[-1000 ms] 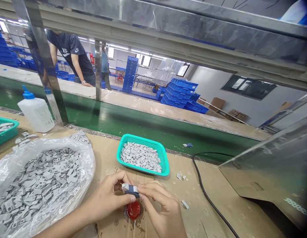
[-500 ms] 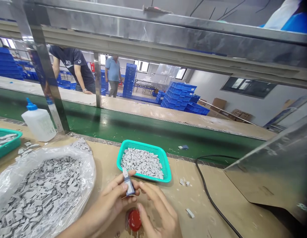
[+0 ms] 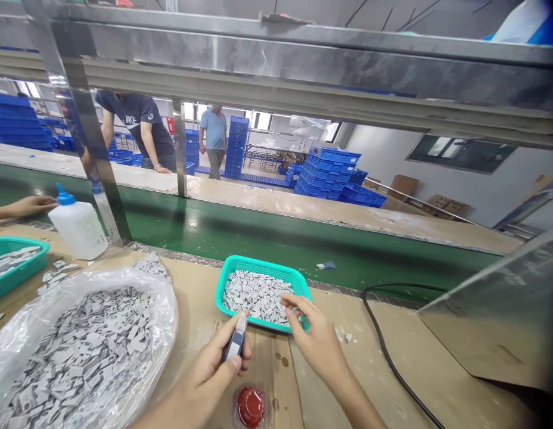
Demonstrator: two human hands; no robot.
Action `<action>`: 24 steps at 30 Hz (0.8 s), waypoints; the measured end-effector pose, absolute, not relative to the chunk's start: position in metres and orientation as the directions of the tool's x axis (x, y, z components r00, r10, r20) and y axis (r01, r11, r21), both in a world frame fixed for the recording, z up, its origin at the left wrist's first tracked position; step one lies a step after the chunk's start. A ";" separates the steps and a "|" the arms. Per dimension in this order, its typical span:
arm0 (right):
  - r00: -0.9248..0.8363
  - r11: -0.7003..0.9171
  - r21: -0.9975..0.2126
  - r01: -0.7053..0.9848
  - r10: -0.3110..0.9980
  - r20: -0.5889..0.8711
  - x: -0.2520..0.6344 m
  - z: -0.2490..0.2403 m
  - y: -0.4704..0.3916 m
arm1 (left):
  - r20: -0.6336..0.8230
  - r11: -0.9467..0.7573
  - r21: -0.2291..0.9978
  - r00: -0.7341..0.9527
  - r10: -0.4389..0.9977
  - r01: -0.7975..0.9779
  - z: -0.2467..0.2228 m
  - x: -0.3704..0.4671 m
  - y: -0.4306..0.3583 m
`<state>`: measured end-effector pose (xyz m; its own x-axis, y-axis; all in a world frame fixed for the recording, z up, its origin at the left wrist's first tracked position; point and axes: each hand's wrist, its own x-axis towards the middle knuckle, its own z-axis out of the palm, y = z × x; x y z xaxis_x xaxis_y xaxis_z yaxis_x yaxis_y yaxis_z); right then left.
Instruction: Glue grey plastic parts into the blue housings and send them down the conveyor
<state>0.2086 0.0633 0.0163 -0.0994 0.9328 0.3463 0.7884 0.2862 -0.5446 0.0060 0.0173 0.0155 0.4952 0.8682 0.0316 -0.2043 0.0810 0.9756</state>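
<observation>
My left hand [image 3: 220, 363] is closed around a small dark blue and light grey plastic part [image 3: 235, 344], its pale tip pointing up and away. Over the right side of a turquoise basket [image 3: 264, 262] is my right hand [image 3: 314, 333], thumb and forefinger bent and slightly apart at the small grey plastic pieces [image 3: 254, 293] inside. Whether its fingertips touch a piece cannot be made out. Below the hands, a round red object [image 3: 250, 406] sits in a clear dish on the wet cardboard.
At left lies a clear plastic bag [image 3: 162, 333] full of grey pieces. Behind it stand a white bottle [image 3: 80, 229] with a blue cap and another turquoise basket [image 3: 17, 279]. A co-worker's hand [image 3: 33, 205] is beside the bottle. A black cable [image 3: 384, 351] crosses the right side.
My right hand has moved from beside the plastic part up and away to the basket. My left hand still holds the part, now turned. A co-worker's hand has appeared at far left.
</observation>
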 end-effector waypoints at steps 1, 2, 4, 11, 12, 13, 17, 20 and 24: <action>-0.140 0.283 -0.514 0.810 0.944 0.300 0.211 0.017 0.075 | 0.016 0.102 0.972 0.494 0.869 -0.211 0.013 0.006 0.019; -0.179 0.288 -0.488 0.824 0.949 0.258 0.213 0.018 0.086 | 0.008 0.117 0.967 0.487 0.873 -0.225 0.011 0.006 0.020; -0.246 0.310 -0.454 0.835 0.949 0.197 0.215 0.017 0.103 | 0.016 0.107 0.961 0.437 0.900 -0.256 0.009 0.004 0.026; -0.255 0.290 -0.362 0.886 0.956 0.143 0.222 0.004 0.118 | 0.130 -0.156 0.984 0.258 0.957 0.081 0.034 -0.020 0.091; -0.247 0.285 -0.359 0.889 0.957 0.150 0.223 0.003 0.118 | 0.170 -0.227 0.949 0.252 0.953 0.217 0.036 -0.023 0.109; -0.241 0.283 -0.358 0.890 0.957 0.159 0.225 0.002 0.118 | 0.205 -0.290 0.887 0.257 0.945 0.359 0.036 -0.026 0.129; -0.228 0.293 -0.370 0.882 0.951 0.209 0.229 -0.001 0.118 | 0.209 -0.268 0.644 0.172 0.963 0.716 0.026 -0.027 0.206; -0.228 0.313 -0.401 0.861 0.942 0.245 0.230 0.000 0.115 | 0.176 -0.202 0.551 0.124 0.976 0.809 0.013 -0.025 0.246; -0.213 0.348 -0.489 0.800 0.926 0.311 0.232 0.008 0.111 | 0.095 -0.141 0.436 0.111 0.989 0.889 0.001 -0.024 0.270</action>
